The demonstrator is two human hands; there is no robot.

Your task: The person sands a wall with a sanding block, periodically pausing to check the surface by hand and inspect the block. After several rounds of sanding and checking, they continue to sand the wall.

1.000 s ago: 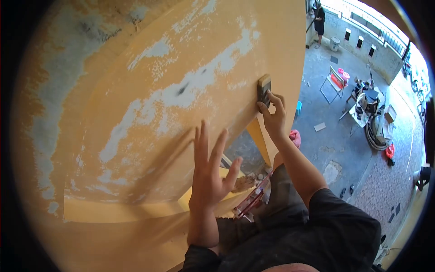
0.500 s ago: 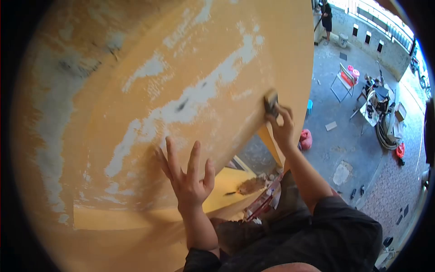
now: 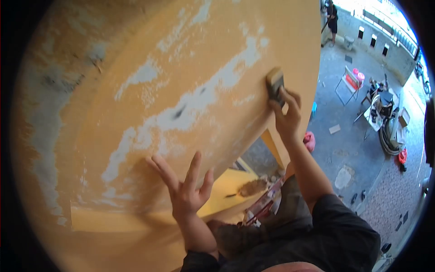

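Note:
My right hand grips a dark sanding block with a tan, dusty upper end. The block lies against a yellow-painted surface, near that surface's right edge. Pale grey-white patches show through the yellow paint, with a few dark marks among them. My left hand is lower down and to the left, fingers spread, holding nothing. Its fingertips overlap the lower part of the painted surface, and a shadow falls beside them.
Below the yellow edge is an opening with a ledge holding brown debris. Out on the concrete floor stand a folding chair and a cluttered heap of gear. Another person stands far off by a low wall.
My right hand has slid the block up along the painted surface. My left hand has shifted slightly down and left, fingers still spread. The whole view has moved a little.

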